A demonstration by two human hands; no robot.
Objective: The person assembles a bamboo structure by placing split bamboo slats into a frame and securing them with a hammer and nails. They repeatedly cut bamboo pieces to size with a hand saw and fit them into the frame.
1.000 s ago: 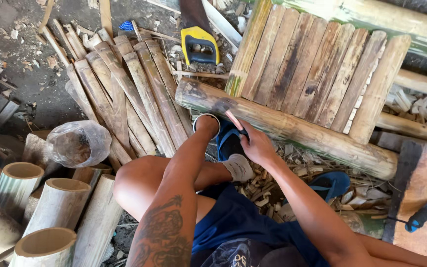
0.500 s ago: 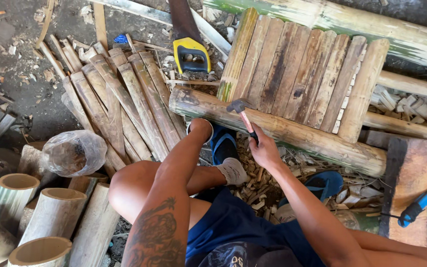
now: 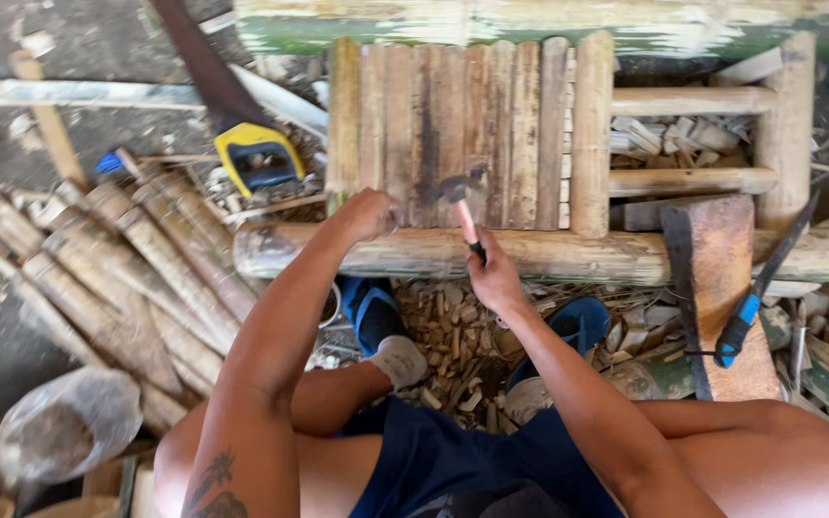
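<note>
My right hand [image 3: 493, 276] grips the handle of a hammer [image 3: 461, 197], whose metal head hovers over the row of split bamboo slats [image 3: 453, 125]. My left hand [image 3: 368, 213] is closed against the near end of those slats, where they meet the thick bamboo pole [image 3: 568, 254] lying crosswise. What the left fingers pinch is hidden. The slats form a panel in a bamboo frame [image 3: 779, 125]. I sit low with my knees spread and my feet in blue sandals [image 3: 367, 312] among wood chips.
A handsaw with a yellow and blue handle [image 3: 256, 158] lies at the upper left. Loose bamboo strips [image 3: 136, 269] pile at the left. A clear plastic bag [image 3: 64, 427] sits bottom left. A wooden block [image 3: 717, 278] and a blue-handled tool [image 3: 755, 293] lie at right.
The view has swung so the slat panel sits straight ahead. My right hand has brought the hammer up over the slats, and my left hand has moved up onto their near edge.
</note>
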